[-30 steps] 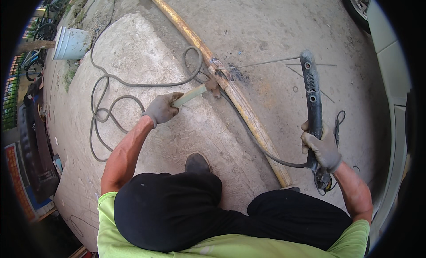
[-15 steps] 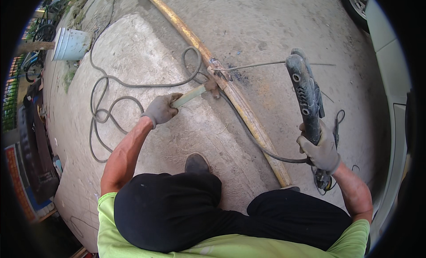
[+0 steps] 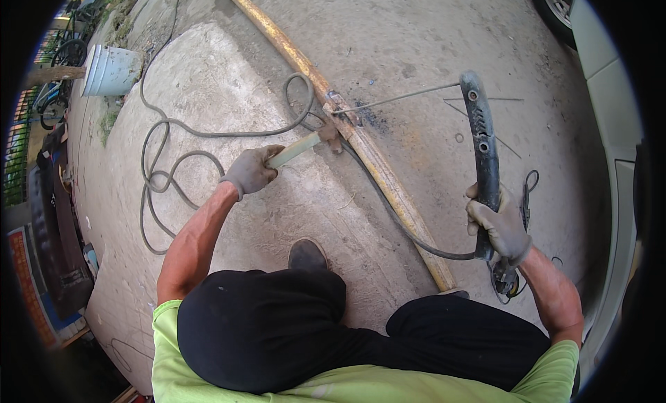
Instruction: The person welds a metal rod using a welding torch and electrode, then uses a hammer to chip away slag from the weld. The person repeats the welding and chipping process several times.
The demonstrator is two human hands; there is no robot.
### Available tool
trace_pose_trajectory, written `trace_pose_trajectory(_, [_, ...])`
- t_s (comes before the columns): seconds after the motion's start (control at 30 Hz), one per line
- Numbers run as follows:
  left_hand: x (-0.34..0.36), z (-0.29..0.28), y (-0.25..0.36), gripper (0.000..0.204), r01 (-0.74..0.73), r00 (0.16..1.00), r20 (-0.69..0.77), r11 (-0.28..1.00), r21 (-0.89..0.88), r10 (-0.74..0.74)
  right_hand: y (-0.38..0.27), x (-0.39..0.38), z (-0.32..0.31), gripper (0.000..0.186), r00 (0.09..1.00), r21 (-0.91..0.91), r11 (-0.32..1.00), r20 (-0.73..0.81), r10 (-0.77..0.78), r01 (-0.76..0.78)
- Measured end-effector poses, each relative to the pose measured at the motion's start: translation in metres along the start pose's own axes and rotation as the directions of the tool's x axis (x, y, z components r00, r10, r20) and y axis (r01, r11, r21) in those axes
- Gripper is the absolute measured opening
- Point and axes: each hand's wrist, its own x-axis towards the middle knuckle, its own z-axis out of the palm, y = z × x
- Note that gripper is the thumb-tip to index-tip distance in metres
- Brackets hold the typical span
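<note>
My gloved left hand (image 3: 251, 170) grips the pale green handle of a hammer (image 3: 300, 148), whose rusty head lies beside a long yellow, rust-marked pipe (image 3: 397, 191) on the concrete. My gloved right hand (image 3: 497, 219) is closed around a black electrode holder (image 3: 485, 150) with a cable at its lower end. A thin welding rod (image 3: 402, 96) runs from the holder's top to the pipe's joint (image 3: 343, 112), where dark scorch marks show. Whether its tip touches the pipe I cannot tell.
Grey cable (image 3: 194, 132) lies in loops at the left. A pale bucket (image 3: 111, 70) is at the upper left, with bicycles (image 3: 66, 56) behind. A pale vehicle (image 3: 603, 91) with a wheel stands along the right edge. Loose rods (image 3: 496, 99) lie beyond the holder. My boot (image 3: 307, 256) shows below.
The electrode holder tilted left half a second ago and has swung back upright, its top slightly higher. The rod's far end sits a little lower at the joint. My left hand has barely moved.
</note>
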Motion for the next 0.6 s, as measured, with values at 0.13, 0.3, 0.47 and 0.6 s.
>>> trace_pose_trajectory(0.13, [0.0005, 0.0011, -0.0048, 0.072, -0.007, 1.0, -0.004, 1.0, -0.006, 0.007, 0.0034, 0.0004, -0.0027, 0.031, 1.0, 0.023, 1.0, 0.0, -0.012, 0.012])
trace_pose_trajectory(0.3, [0.0009, 0.0015, -0.0062, 0.073, -0.01, 1.0, -0.007, 1.0, -0.002, 0.01, 0.0001, 0.0015, -0.0025, 0.031, 1.0, 0.021, 1.0, 0.004, 0.001, -0.001])
trace_pose_trajectory(0.47, [-0.0003, -0.0013, 0.0016, 0.072, -0.001, 1.0, 0.002, 1.0, 0.006, 0.001, 0.0018, 0.0011, -0.003, 0.03, 1.0, 0.012, 1.0, 0.002, 0.009, -0.009])
trace_pose_trajectory(0.6, [0.0003, -0.0008, -0.0004, 0.071, 0.004, 1.0, 0.005, 1.0, 0.003, -0.004, 0.0074, 0.0015, -0.0064, 0.03, 1.0, 0.031, 0.999, -0.006, -0.01, 0.01])
